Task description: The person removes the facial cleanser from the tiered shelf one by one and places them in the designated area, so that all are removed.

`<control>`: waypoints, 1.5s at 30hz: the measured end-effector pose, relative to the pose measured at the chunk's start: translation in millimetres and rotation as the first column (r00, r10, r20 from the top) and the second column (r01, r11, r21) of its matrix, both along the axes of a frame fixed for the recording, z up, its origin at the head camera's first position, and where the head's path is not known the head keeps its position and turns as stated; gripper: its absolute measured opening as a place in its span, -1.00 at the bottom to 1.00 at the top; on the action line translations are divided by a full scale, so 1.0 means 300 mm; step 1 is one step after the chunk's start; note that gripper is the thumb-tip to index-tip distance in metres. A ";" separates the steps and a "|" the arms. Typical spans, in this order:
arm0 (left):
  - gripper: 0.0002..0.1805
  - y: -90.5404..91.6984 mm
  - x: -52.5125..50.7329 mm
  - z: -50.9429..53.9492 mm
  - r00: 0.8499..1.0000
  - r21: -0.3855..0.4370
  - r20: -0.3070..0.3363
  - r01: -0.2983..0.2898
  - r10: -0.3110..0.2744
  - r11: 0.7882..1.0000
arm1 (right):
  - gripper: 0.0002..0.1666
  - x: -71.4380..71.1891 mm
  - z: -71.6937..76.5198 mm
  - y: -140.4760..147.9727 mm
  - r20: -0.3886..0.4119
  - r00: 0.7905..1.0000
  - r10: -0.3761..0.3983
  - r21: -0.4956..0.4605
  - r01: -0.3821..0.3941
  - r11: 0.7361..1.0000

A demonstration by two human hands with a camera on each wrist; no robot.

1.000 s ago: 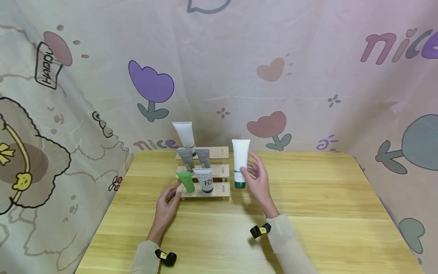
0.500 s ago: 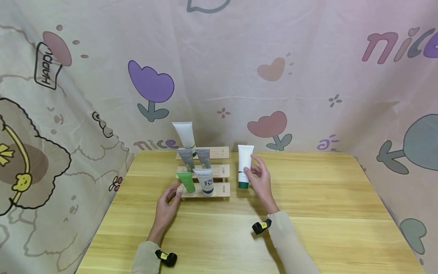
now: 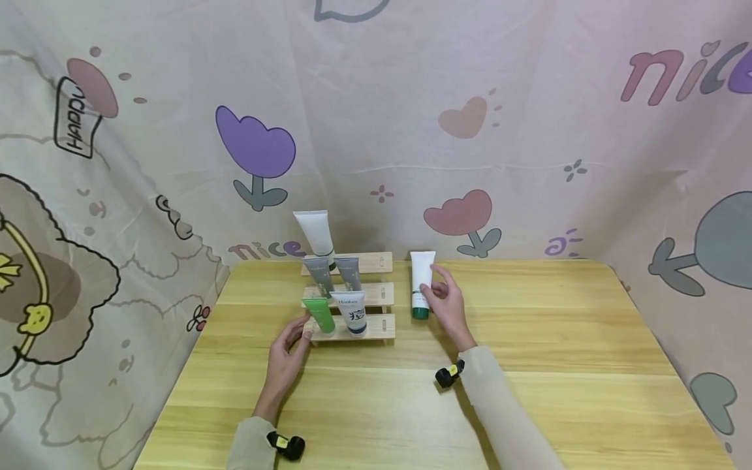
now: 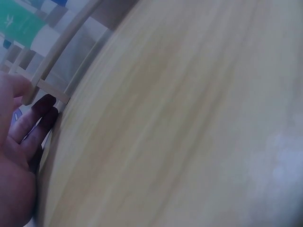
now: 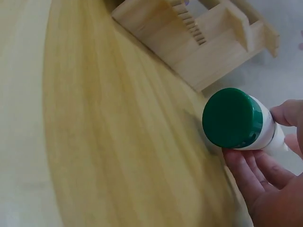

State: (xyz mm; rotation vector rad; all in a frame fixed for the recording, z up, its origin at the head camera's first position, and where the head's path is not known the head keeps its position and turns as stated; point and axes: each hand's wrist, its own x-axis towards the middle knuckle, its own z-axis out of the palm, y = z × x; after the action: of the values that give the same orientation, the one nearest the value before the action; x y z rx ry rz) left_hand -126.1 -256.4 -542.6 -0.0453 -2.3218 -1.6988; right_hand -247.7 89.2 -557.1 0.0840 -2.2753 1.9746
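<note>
My right hand (image 3: 449, 307) grips a white squeeze tube (image 3: 422, 274) with a green cap (image 5: 229, 118), upright with the cap down, just right of a three-step wooden display rack (image 3: 376, 326). In the right wrist view the cap appears above the wood. The left end of the rack's lowest step is between the thumb and fingers of my left hand (image 3: 286, 356). On that step stand a green tube (image 3: 320, 314) and a white tube with blue print (image 3: 351, 310). Two grey tubes (image 3: 320, 277) stand on the middle step. Another white tube (image 3: 315, 230) leans left on the top step.
The light wooden table (image 3: 529, 326) extends to both sides and in front of the rack. A printed cloth (image 3: 364, 117) hangs close behind its back edge, and more cloth runs along the left and right sides.
My right hand has carried the white tube slightly right and farther back, away from the rack. My left hand keeps its place at the rack. The head view has shifted slightly.
</note>
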 end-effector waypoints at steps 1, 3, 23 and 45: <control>-0.60 0.000 0.000 0.000 1.000 0.001 -0.002 0.001 -0.001 1.000 | -0.35 -0.003 -0.003 0.000 0.013 1.000 -0.001 0.003 0.001 1.000; -0.60 0.000 0.000 0.001 1.000 0.001 -0.007 0.004 -0.004 1.000 | -0.35 -0.008 -0.006 0.001 0.038 0.999 0.001 0.008 -0.001 1.000; -0.60 0.002 0.009 0.004 1.000 0.007 0.007 -0.006 0.006 1.000 | -0.50 -0.021 0.036 -0.022 -0.004 1.000 -0.005 0.403 0.006 0.915; -0.60 0.000 0.006 -0.005 1.000 -0.015 0.006 -0.014 0.014 1.000 | -0.49 0.002 -0.021 0.061 0.049 0.998 0.043 0.180 -0.051 0.982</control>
State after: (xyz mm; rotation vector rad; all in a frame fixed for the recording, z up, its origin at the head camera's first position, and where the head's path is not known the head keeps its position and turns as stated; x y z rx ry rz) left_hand -124.4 -256.5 -544.0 -0.0262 -2.3338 -1.6773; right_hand -247.0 107.6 -563.3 0.1134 -2.4992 1.8035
